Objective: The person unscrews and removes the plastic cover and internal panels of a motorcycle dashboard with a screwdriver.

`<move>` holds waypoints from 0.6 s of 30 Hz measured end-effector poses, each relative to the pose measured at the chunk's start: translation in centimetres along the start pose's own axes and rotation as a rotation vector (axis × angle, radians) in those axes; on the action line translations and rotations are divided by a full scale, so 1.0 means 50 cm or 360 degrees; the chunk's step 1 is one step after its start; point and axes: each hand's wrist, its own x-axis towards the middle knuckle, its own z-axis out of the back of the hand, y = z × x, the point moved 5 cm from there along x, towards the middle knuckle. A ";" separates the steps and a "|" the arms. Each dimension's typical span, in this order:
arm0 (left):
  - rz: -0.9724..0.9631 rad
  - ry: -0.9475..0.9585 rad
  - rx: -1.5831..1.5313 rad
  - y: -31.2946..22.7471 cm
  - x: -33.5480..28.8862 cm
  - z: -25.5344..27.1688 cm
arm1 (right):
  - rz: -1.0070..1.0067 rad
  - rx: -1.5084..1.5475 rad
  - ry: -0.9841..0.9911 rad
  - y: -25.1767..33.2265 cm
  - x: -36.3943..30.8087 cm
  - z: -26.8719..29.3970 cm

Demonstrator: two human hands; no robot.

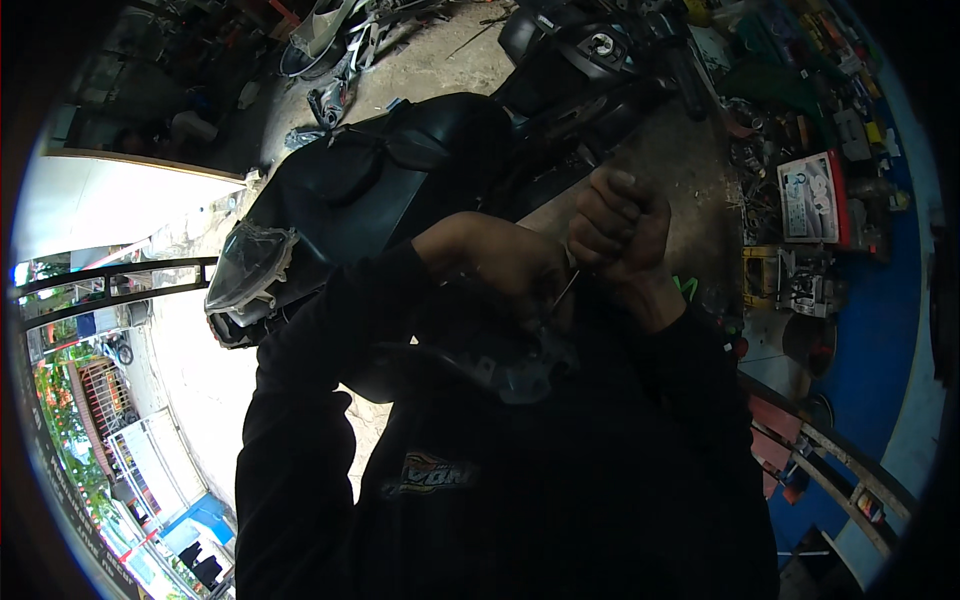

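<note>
Both my hands meet close in front of my chest, in black sleeves. My right hand (620,222) is closed in a fist around the upper end of a thin metal rod (563,292) that slants down and to the left. My left hand (497,265) is curled over a dark grey plastic part (515,368) that rests against my chest, its fingers at the rod's lower end. What the rod's tip touches is hidden by my left hand. A black scooter (385,165) with its clear tail lamp (248,268) stands just beyond my hands.
A cluttered workbench on the right holds a red and white box (812,196), a yellow item (760,270) and several tools. Loose body panels (330,30) lie on the concrete floor beyond the scooter. A blue wall (880,330) runs along the right side.
</note>
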 end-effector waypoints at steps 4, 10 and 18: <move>0.0011 0.0073 -0.0100 0.008 0.018 -0.006 | -0.0051 0.0070 0.0036 0.001 0.002 -0.009; 0.0058 0.0106 -0.0028 -0.022 0.036 -0.008 | -0.0226 0.0077 0.0173 -0.005 0.004 -0.038; 0.0206 0.0278 -0.0488 0.001 0.052 -0.011 | -0.0207 -0.0370 0.0156 -0.004 0.010 -0.092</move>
